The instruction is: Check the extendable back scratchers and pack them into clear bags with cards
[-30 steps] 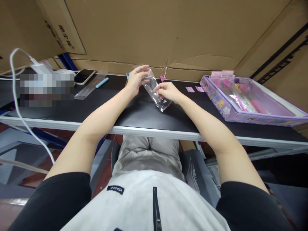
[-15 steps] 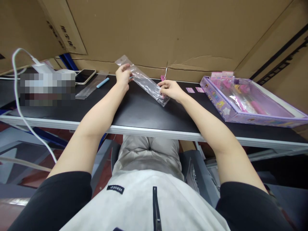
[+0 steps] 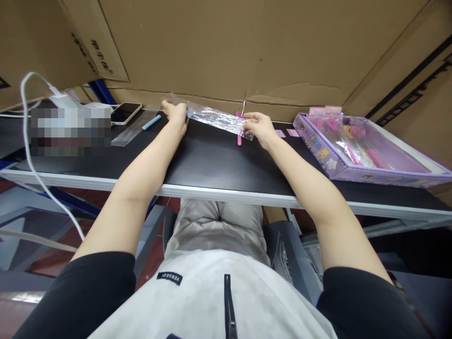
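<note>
A long clear plastic sleeve (image 3: 214, 117) lies stretched across the back of the black table (image 3: 212, 165). My left hand (image 3: 175, 113) pinches its left end down near a small blue fork-like piece (image 3: 190, 112). My right hand (image 3: 259, 127) is closed on the sleeve's right end. Just left of that hand a pink stick (image 3: 239, 138) pokes out below the sleeve. A pink fork-shaped piece (image 3: 239, 113) shows behind the sleeve by the cardboard wall.
A purple toy box (image 3: 356, 148) with pink items sits at the right. Two pink cards (image 3: 286, 133) lie near it. At the left are a light blue stick (image 3: 151, 122), another clear sleeve (image 3: 132, 129), a phone (image 3: 125, 112) and a white charger with cable (image 3: 35, 141). Cardboard walls stand behind.
The sleeve went from crumpled between both hands to pulled out long. Both hands moved apart and toward the back wall, laying it nearly flat on the table.
</note>
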Available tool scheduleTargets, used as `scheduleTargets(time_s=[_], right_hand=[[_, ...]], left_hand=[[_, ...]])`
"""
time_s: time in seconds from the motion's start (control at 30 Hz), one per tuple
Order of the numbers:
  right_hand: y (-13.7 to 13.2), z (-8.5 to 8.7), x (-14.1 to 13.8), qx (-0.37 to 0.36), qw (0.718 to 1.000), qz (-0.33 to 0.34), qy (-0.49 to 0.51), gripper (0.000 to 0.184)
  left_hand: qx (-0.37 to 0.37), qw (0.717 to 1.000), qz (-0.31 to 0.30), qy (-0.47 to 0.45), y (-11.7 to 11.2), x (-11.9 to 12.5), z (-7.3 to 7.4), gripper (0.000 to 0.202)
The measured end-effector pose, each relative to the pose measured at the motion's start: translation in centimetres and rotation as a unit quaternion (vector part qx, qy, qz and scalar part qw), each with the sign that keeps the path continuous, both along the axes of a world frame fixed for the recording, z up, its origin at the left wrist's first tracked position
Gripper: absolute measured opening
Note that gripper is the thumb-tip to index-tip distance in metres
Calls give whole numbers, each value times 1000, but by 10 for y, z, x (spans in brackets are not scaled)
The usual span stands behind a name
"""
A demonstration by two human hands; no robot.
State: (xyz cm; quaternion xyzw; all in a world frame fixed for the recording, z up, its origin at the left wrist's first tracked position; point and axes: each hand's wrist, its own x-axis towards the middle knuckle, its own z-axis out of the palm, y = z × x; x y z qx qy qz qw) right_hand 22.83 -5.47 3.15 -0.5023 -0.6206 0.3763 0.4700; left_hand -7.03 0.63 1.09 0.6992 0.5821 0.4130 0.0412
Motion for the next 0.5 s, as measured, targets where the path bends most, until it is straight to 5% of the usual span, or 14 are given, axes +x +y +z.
scheduleTargets(time_s=[0.1, 0.3, 0.5], right_hand=[[-1, 0, -1, -26, 999, 1, 28, 31], [-14, 8, -9, -76, 993, -13, 92, 25], [-17, 12, -10, -104, 985, -24, 133, 26]], left_hand=[[-26, 992, 97, -82, -3, 3, 1, 66], [1, 986, 104, -131, -20, 15, 14, 61], [-38, 972, 181, -142, -39, 17, 20, 59]])
